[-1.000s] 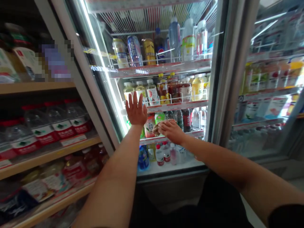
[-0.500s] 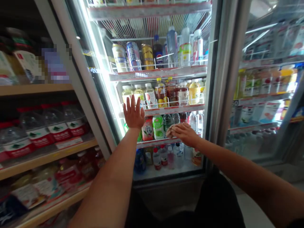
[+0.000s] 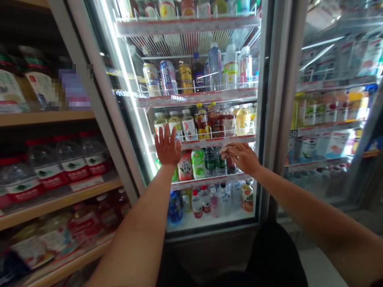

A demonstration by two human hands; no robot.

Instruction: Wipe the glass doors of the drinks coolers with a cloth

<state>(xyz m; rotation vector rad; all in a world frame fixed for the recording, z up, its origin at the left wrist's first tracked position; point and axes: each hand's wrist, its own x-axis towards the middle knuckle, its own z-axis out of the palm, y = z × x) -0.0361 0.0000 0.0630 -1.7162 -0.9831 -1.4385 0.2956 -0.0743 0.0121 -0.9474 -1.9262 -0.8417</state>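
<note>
My left hand [image 3: 168, 146] lies flat against the glass door [image 3: 196, 221] of a lit drinks fridge, its fingers spread and holding nothing. To the right, my right hand [image 3: 241, 156] is bent over a crumpled, light brownish cloth [image 3: 226, 151] at the same glass. Only a little of the cloth shows past the fingertips; the palm hides the rest. Behind the glass, near my right hand, stand clear green-labelled bottles [image 3: 210, 162] and a green-and-white bottle [image 3: 198, 163]. Juice bottles [image 3: 188, 124] line the shelf above.
Wooden shelves [image 3: 60, 199] with red-capped water bottles [image 3: 67, 159] stand close on the left. A metal door frame [image 3: 277, 103] borders the glass on the right, beside a second drinks fridge [image 3: 324, 139]. My dark-clothed knee [image 3: 278, 255] is just below the door.
My right hand has slid up and slightly right over the glass with the cloth. My left hand keeps its place on the door. The view has shifted slightly.
</note>
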